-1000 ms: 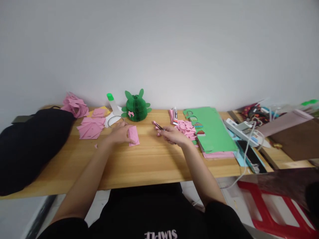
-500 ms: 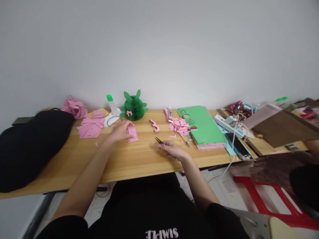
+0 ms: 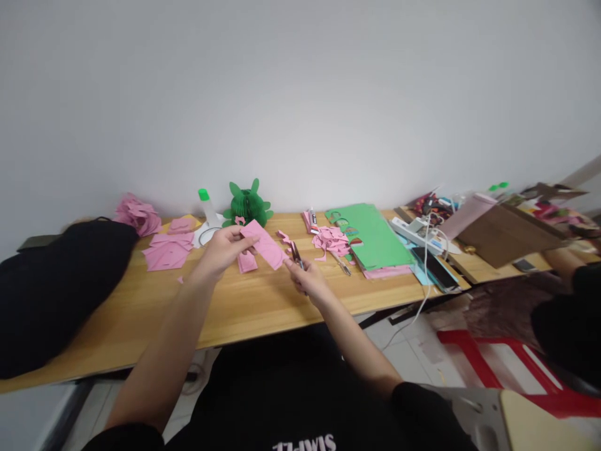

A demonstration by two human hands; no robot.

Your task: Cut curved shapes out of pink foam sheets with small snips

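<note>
Scissors with dark metal blades sit gripped in the person's right hand, seen from the head camera, while the left hand pinches a pink paper rectangle above the wooden table. Holding it taut, fingers clear of the blades, should serve best; pink paper scraps and a green pleated-paper figure crowd the space beyond.

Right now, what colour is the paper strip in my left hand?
The paper strip is pink, clearest in the head view.

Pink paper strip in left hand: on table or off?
Off: left hand holds the pink strip raised, overlapping the green honeycomb figure in view.
</note>
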